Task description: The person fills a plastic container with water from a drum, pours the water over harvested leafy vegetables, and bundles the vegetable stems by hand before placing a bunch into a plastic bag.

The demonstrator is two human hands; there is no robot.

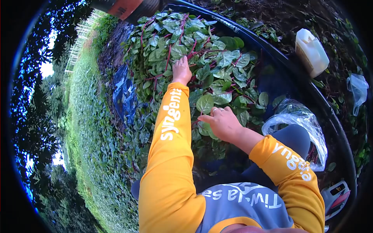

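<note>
A big heap of leafy greens with red stems (163,52), looking like Malabar spinach, lies in front of me. My left hand (181,71) rests on top of the heap, its fingers stretched out over the leaves; some fingertips are partly hidden. Nearer to me, my right hand (224,123) is at the front edge of the heap, fingers bent and pinching at a red stem below a round leaf (204,103). A ring shows on one of its fingers.
A crumpled clear plastic bag (297,112) lies by my right knee. The black rim (289,64) of a large container curves along the right. Beyond it are a white plastic jug (311,53) and another plastic bag (357,93). A dark cylinder with an orange band (126,7) stands at the top.
</note>
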